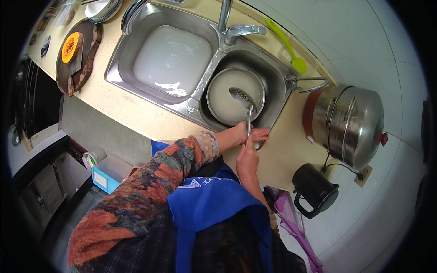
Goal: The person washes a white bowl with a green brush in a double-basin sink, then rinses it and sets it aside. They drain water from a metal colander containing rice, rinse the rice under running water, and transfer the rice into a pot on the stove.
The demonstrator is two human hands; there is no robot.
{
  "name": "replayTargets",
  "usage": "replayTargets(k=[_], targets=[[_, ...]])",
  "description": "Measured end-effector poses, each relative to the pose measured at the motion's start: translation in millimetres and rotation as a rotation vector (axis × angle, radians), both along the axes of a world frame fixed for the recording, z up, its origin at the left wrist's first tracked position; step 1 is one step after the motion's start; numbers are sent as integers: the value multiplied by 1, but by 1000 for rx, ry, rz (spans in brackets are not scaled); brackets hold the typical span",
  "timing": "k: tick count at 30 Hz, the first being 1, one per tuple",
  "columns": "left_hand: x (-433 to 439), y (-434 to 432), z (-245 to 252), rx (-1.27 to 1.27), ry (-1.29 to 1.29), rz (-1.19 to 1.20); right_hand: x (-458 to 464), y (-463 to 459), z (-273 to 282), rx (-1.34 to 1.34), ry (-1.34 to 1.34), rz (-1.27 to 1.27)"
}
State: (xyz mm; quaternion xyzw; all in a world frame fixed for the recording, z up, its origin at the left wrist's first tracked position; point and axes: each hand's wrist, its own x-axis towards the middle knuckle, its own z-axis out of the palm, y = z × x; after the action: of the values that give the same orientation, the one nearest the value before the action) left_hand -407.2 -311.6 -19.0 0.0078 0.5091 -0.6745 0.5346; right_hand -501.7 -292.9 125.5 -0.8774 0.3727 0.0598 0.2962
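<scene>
My right hand (247, 158) grips the lower end of the handle of a perforated metal skimmer (241, 97). Behind that handle, my left hand (235, 134) reaches across with its fingers stretched out to the right. The handle crosses over this hand and appears to touch it. The skimmer's bowl is over a round metal pot (209, 97) containing cloudy whitish water; how deep it dips is hard to tell. This pot stands in the smaller right basin (276, 71) of a steel double sink. Cloudy water also fills much of the larger left basin (124, 65).
A faucet (235, 32) rises behind the divider. Left, a wooden chopping board (90, 65) bears a cut pumpkin piece (70, 47) and a cleaver (76, 63). Rightward are a green spoon (286, 44), a steel steamer (348, 126) and a black kettle (314, 189). Stacked bowls (102, 12) stand upper left.
</scene>
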Motion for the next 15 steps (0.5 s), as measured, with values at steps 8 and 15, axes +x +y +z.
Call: replayTargets(k=[8, 15], targets=[[2, 3, -15, 82, -145, -37, 4, 1, -8, 21, 32, 32], [-11, 5, -11, 20, -202, 32, 8, 4, 17, -10, -120, -25]])
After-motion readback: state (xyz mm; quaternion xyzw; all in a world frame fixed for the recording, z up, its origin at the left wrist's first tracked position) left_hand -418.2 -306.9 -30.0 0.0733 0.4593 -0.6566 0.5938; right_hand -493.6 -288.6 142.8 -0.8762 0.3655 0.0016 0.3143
